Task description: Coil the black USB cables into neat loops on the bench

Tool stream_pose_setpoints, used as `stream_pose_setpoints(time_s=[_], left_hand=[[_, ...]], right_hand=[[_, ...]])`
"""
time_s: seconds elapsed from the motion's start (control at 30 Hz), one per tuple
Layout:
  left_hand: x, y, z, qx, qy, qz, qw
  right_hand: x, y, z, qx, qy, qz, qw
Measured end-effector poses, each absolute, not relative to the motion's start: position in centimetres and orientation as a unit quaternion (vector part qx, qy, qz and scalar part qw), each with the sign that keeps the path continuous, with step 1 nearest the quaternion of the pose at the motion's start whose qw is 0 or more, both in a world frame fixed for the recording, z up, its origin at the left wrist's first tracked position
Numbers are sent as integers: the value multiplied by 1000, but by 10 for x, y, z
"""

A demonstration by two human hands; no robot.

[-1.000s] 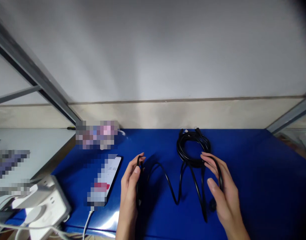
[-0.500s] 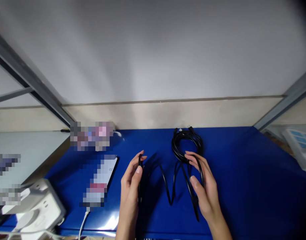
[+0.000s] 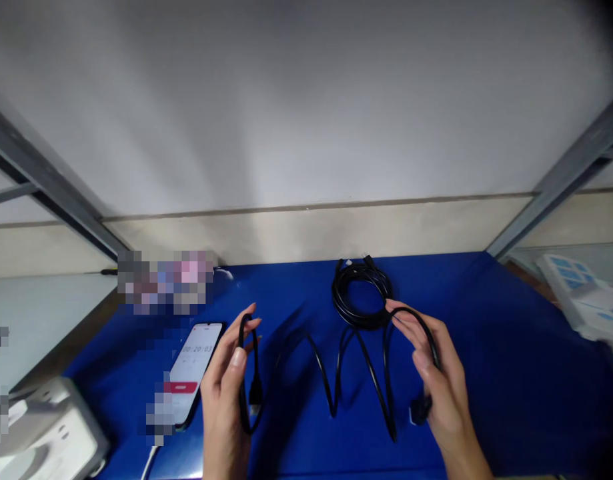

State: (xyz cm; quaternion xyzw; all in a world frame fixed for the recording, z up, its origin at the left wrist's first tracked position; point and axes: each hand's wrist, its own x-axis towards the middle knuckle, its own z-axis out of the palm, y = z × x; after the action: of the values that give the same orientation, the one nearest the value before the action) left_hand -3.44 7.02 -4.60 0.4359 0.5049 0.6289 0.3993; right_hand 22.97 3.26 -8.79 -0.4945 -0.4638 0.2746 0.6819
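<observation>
My left hand (image 3: 223,387) is curled around a loop of loose cable (image 3: 333,408), thumb on one side and fingers on the other, with a connector (image 3: 256,390) hanging inside that loop. My right hand (image 3: 439,380) is half closed around another bend of black cable, whose plug (image 3: 420,409) sticks out below my thumb. Between my hands, the cable zigzags over the blue counter (image 3: 526,373) in open bends.

Behind it, just beyond my right fingertips, a coiled cable (image 3: 353,319) lies flat in a neat ring, so that winding looks finished to me. The loose length looks barely gathered: one loop at my left, the rest unwound. I can't tell whether any of it joins the ring. The phone (image 3: 199,353) lies beside my left hand.
</observation>
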Motion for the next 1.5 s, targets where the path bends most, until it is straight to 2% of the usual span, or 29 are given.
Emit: stream_pose_setpoints(time_s=[0.23,0.4,0.63,0.83,0.97,1.13,1.33,1.5], left_hand=[[-50,68,-42,418,514,668,339],[-54,68,-46,466,537,620,333],[-23,74,-66,523,536,506,428],[20,55,-69,523,466,469,537],[51,40,-70,474,364,494,632],[68,36,-72,416,304,513,687],[64,46,-71,354,290,526,717],[51,57,-66,165,312,550,757]], right_hand=[[259,26,-95,-530,-434,245,686],[263,25,-100,-515,-464,250,676],[192,33,-97,-486,-560,239,627],[143,36,-107,-492,-522,257,648],[130,30,-93,-473,-439,301,702],[121,25,-70,-492,-383,292,725],[121,23,-69,-470,-390,317,726],[141,24,-73,-470,-452,324,685]])
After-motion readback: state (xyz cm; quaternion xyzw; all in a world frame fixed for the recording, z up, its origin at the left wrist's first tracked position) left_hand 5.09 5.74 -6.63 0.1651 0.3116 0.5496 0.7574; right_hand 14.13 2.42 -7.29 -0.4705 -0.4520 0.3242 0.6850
